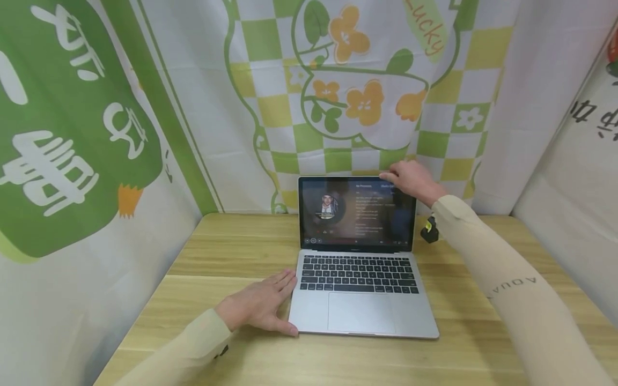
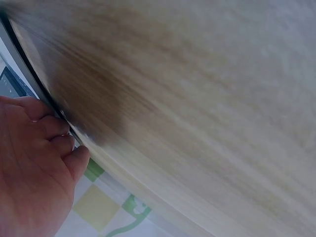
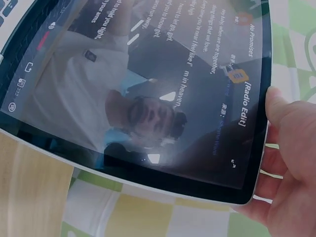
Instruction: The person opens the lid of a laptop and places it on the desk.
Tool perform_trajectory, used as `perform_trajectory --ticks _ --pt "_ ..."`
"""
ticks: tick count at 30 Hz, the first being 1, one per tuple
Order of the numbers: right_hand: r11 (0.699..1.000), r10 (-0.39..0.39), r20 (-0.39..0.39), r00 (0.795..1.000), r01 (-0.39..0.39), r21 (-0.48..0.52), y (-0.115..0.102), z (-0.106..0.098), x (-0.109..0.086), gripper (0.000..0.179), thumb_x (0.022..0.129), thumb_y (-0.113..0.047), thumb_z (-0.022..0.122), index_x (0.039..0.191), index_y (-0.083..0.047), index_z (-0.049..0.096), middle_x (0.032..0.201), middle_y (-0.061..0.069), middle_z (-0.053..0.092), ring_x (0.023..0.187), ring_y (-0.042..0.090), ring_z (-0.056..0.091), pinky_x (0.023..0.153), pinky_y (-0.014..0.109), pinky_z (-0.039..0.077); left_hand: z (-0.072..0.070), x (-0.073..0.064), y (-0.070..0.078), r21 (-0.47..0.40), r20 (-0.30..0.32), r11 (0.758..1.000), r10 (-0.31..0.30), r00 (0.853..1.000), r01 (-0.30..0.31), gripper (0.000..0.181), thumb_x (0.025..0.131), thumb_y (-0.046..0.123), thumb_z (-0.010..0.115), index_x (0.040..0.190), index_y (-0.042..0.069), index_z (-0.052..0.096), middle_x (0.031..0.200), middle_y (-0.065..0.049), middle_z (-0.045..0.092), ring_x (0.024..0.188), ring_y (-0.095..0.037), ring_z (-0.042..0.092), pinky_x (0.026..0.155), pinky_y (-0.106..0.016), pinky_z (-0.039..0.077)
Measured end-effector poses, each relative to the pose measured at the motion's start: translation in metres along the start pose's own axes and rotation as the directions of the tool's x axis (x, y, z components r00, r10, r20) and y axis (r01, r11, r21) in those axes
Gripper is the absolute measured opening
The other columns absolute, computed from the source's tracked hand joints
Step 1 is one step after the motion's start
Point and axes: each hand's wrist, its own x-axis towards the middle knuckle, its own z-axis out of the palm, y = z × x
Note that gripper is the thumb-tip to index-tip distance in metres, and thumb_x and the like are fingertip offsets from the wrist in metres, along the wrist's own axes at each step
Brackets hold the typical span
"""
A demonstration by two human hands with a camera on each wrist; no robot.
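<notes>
A silver laptop [image 1: 362,313] sits on the wooden table with its lid raised. Its screen [image 1: 372,214] shows a music player with lyrics and a round picture. My right hand [image 1: 410,179] grips the top right corner of the lid; in the right wrist view the thumb [image 3: 276,103] lies on the front bezel and the fingers reach behind. My left hand [image 1: 263,303] rests at the left edge of the base, fingers extended and thumb near the front corner. In the left wrist view the fingertips [image 2: 61,143] are right at the laptop's edge.
The wooden table [image 1: 232,241] extends around the laptop. Behind it hangs a curtain [image 1: 270,107] with green and yellow checks and orange flowers. A green and white printed cloth [image 1: 72,123] forms the left side, and a white one [image 1: 574,161] the right.
</notes>
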Motion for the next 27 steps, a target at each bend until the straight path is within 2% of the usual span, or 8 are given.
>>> perform_trajectory --ticks 8,16,23,27 --pt "1.000 0.028 -0.028 0.999 -0.028 0.008 0.008 0.007 0.000 0.046 0.100 -0.042 0.053 0.067 -0.011 0.044 0.056 0.001 0.038 0.051 0.017 0.035 0.053 0.032 0.032 0.000 0.000 0.000 0.017 -0.011 1.000 0.014 1.000 -0.014 0.123 0.074 0.091 0.040 0.155 0.001 0.021 0.163 -0.019 0.015 0.152 -0.031 0.017 0.124 -0.040 0.023" --pt "0.999 0.032 -0.056 0.998 -0.031 0.016 0.014 0.009 0.004 0.044 0.100 -0.039 0.054 0.070 -0.008 0.058 0.057 0.002 0.047 0.058 0.022 0.046 0.057 0.035 0.037 -0.001 0.000 0.000 0.014 -0.011 1.000 0.014 1.000 -0.014 0.122 0.075 0.090 0.042 0.155 0.000 0.022 0.163 -0.019 0.015 0.152 -0.032 0.017 0.124 -0.040 0.024" --pt "0.998 0.068 -0.028 0.997 -0.068 0.015 0.024 0.014 0.006 0.046 0.101 -0.042 0.051 0.081 -0.006 0.070 0.064 0.006 0.052 0.066 0.025 0.049 0.062 0.037 0.039 -0.001 0.001 -0.001 0.013 -0.004 1.000 0.015 1.000 -0.015 0.122 0.075 0.090 0.042 0.154 0.000 0.021 0.163 -0.020 0.015 0.152 -0.032 0.017 0.124 -0.041 0.023" --pt "0.997 0.074 -0.027 0.997 -0.074 0.029 0.028 0.016 0.007 0.043 0.101 -0.042 0.051 0.093 -0.007 0.075 0.067 0.007 0.055 0.068 0.025 0.051 0.063 0.038 0.040 -0.001 0.000 -0.001 0.015 0.001 1.000 0.008 1.000 -0.008 0.122 0.075 0.090 0.041 0.155 0.000 0.021 0.163 -0.019 0.015 0.152 -0.032 0.016 0.124 -0.040 0.023"
